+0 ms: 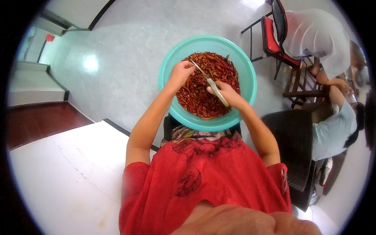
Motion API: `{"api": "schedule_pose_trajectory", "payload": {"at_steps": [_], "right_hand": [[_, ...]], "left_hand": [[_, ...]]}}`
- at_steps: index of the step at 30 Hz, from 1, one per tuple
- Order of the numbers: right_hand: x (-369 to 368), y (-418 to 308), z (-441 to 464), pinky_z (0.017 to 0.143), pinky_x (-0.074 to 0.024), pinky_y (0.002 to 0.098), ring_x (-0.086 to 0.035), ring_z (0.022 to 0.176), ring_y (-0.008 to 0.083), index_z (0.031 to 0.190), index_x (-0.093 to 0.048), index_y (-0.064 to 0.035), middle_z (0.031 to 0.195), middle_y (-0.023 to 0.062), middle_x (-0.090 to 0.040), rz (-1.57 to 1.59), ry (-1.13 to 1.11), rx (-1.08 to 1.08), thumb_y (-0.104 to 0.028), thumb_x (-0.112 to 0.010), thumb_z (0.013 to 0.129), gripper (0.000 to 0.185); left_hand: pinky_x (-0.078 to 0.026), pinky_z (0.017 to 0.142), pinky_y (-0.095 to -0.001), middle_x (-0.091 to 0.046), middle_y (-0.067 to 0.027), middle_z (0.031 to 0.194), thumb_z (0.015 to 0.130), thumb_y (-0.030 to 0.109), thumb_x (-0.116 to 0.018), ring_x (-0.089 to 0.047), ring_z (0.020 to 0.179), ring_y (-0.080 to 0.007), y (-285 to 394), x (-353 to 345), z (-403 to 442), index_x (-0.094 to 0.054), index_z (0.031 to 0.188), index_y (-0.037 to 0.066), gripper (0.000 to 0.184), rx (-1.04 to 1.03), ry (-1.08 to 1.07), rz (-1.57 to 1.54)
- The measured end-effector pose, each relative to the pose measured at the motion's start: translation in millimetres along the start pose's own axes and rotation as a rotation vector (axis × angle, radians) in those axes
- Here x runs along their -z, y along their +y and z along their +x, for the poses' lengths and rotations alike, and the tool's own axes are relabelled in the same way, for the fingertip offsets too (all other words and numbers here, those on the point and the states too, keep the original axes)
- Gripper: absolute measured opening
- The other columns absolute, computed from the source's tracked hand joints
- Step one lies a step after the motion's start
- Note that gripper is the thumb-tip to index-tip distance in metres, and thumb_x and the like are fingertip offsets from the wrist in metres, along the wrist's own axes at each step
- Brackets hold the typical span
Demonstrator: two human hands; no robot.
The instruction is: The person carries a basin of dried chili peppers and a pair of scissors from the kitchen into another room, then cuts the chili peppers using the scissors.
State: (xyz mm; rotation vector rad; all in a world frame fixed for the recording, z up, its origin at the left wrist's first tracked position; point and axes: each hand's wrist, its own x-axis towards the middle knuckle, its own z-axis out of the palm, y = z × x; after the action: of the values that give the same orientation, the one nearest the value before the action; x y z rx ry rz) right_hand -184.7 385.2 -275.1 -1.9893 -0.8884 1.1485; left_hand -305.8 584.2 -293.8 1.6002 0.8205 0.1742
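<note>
A large turquoise basin (247, 74) sits in front of me, near my lap. Inside lies a heap of dried red chilies (196, 98), some whole and some in small pieces. My right hand (230, 94) is closed around the pale handles of a pair of scissors (213, 85). Their metal blades point up and left over the heap. Beside the blade tips, my left hand (182, 73) is closed in a pinch above the basin's left side. What its fingertips hold is too small to make out.
To the right stand a red and black chair (272, 41) and a dark chair (291, 149). Two people sit there, one in a white garment (319, 37), one in a light blue top (335, 133), by a wooden stool (305, 93). A white surface (70, 176) lies at left.
</note>
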Motion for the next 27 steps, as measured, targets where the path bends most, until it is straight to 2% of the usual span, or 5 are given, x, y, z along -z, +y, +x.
{"api": "schedule_pose_trajectory", "payload": {"at_steps": [6, 13, 15, 22, 27], "right_hand": [[4.3, -2.2, -0.1, 0.068, -0.0464, 0.0346, -0.061, 0.071, 0.0212, 0.092, -0.069, 0.0027, 0.073, 0.0122, -0.064, 0.033, -0.045, -0.082, -0.062, -0.064, 0.081, 0.066], [14.0, 4.1, 2.2, 0.065, -0.0455, 0.0324, -0.059, 0.068, 0.018, 0.094, -0.068, 0.0027, 0.073, 0.0085, -0.063, 0.146, 0.221, -0.065, -0.057, -0.064, 0.084, 0.061], [13.3, 6.0, -1.8, 0.051, -0.0393, 0.0234, -0.049, 0.058, 0.0062, 0.092, -0.064, -0.0045, 0.07, -0.0026, -0.053, 0.366, 0.271, -0.021, -0.043, -0.063, 0.09, 0.038], [12.9, 8.3, -1.0, 0.05, -0.0415, 0.0237, -0.05, 0.057, 0.0073, 0.087, -0.061, -0.0068, 0.07, -0.0019, -0.053, 0.32, 0.235, -0.006, -0.042, -0.066, 0.088, 0.035], [17.8, 12.8, 1.5, 0.056, -0.0437, 0.0271, -0.054, 0.062, 0.0118, 0.091, -0.063, -0.002, 0.072, 0.0022, -0.058, 0.335, 0.277, -0.038, -0.048, -0.066, 0.086, 0.047]], "left_hand": [[-0.047, 0.06, -0.0282, -0.066, -0.0059, 0.073, 0.085, 0.017, -0.064, -0.06, 0.065, -0.0131, -2.0, -3.0, 1.0, -0.067, 0.092, 0.0, 0.019, -0.172, 0.042, -0.028], [-0.051, 0.08, -0.0382, -0.069, -0.0126, 0.094, 0.084, 0.018, -0.062, -0.065, 0.088, -0.0268, 22.5, -11.1, -4.5, -0.068, 0.102, 0.003, 0.024, -0.247, -0.105, 0.486], [-0.051, 0.082, -0.0415, -0.069, -0.0143, 0.097, 0.083, 0.017, -0.061, -0.065, 0.091, -0.0305, 34.0, -20.1, -2.4, -0.068, 0.103, 0.005, 0.024, -0.359, -0.177, 0.682], [-0.054, 0.076, -0.0448, -0.064, -0.0162, 0.1, 0.085, 0.009, -0.054, -0.065, 0.094, -0.0349, 20.3, -71.6, 48.6, -0.066, 0.106, 0.009, 0.024, -0.452, -0.331, 1.214], [-0.054, 0.073, -0.0455, -0.062, -0.0174, 0.101, 0.086, 0.009, -0.053, -0.065, 0.092, -0.0343, -2.3, -63.3, 40.0, -0.063, 0.109, 0.008, 0.024, -0.464, -0.268, 1.13]]}}
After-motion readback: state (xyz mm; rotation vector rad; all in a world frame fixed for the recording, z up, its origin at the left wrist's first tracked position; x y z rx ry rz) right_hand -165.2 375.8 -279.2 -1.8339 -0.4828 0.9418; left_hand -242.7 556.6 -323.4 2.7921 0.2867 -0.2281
